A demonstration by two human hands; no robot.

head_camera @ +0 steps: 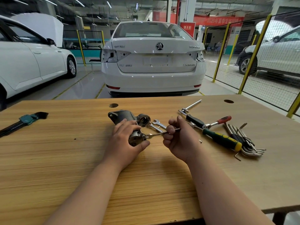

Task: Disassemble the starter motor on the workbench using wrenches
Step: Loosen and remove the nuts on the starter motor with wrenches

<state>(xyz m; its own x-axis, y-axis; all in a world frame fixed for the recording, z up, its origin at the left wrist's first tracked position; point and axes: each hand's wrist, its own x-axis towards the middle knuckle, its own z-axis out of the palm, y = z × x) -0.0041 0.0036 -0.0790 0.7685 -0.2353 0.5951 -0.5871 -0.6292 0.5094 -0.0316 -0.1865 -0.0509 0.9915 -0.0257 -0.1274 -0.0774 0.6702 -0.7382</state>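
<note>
Disassembly looks begun but well short of done. The starter motor (123,116) lies mid-surface (65,151), its body gripped by the left hand (128,143). The right hand (178,138) is curled round a slim open-end wrench (155,134) whose head meets a fastener at the motor's near end. A round housing part (143,120) lies detached just beyond, and the main body appears unopened.

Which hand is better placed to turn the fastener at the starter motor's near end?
Right, most likely. The right hand grips the wrench, whose head meets the near end of the starter motor. The left hand grips the motor body, steadying it.
</note>
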